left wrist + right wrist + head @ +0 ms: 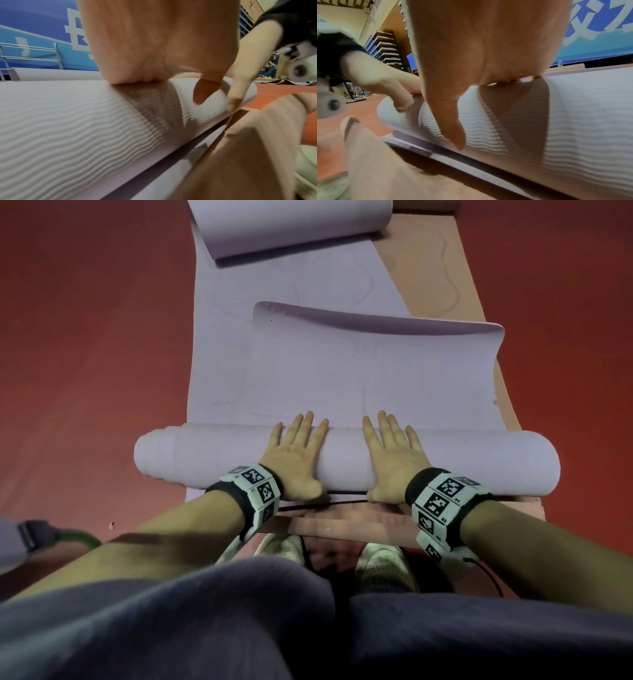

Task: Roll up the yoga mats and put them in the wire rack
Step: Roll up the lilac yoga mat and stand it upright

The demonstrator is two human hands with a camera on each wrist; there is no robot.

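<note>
A pale lilac yoga mat lies on the red floor, its near end wound into a thick roll (342,460) (68,128) (573,115). The flat remainder (308,378) stretches away from me, with a loose curled sheet edge (376,320) lying on it. My left hand (298,450) (154,47) and right hand (394,453) (488,47) press flat on top of the roll, fingers straight and spread, thumbs on the near side. A tan mat (442,278) lies underneath. Chrome bars of a wire rack (30,56) show far off.
Another lilac mat end (291,227) curls up at the far top. The tan mat's near edge (342,525) folds up by my white shoes (383,566). Red floor (85,354) surrounds the mats. Shelving (385,44) and a blue wall banner (34,27) stand beyond.
</note>
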